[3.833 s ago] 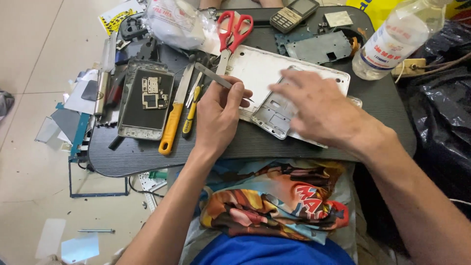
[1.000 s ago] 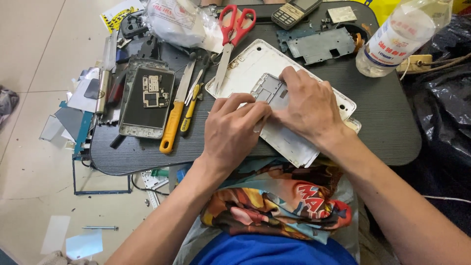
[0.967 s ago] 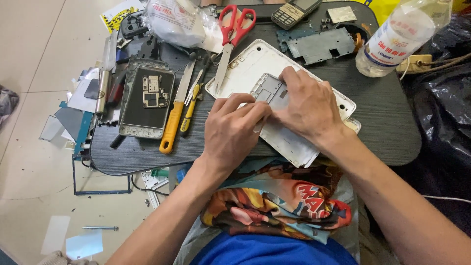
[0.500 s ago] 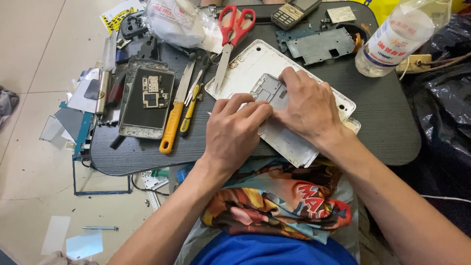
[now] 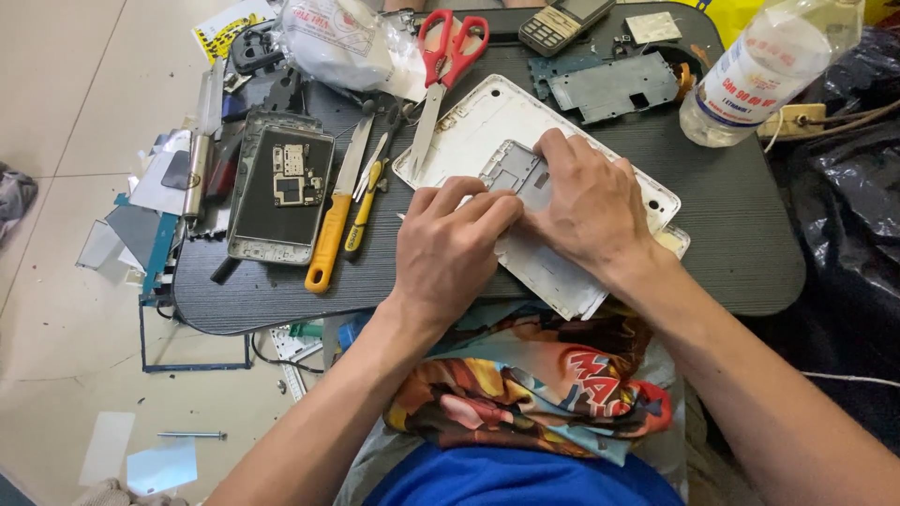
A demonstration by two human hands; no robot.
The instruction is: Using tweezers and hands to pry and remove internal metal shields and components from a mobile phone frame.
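Nearest to us lay a colourful printed cloth [image 5: 534, 394] across our lap, just below the rounded edge of the dark desk [image 5: 750, 234]. Above it, our left hand [image 5: 448, 251] rested on the near part of a white tablet back shell [image 5: 487, 126], its fingers [image 5: 478, 208] curled together and pressing down on the grey inner frame [image 5: 514, 173] that sat in the shell. Our right hand [image 5: 591, 206] lay just beside it, touching it, palm down on the same frame, its fingers close together and flat rather than clamped around anything. The shell lay tilted across the middle of the desk, its near corner reaching the desk edge.

To the left of our hands lay an orange-handled tool [image 5: 328, 239] and a yellow-handled tool [image 5: 361, 211] side by side, and beyond them an opened phone body [image 5: 281, 192] showing its circuit board. Farther back, red-handled scissors [image 5: 450, 47] touched the shell's far edge. A bare circuit board [image 5: 609, 86], a keypad phone [image 5: 561, 23] and a clear plastic bottle [image 5: 769, 70] stood at the far side.
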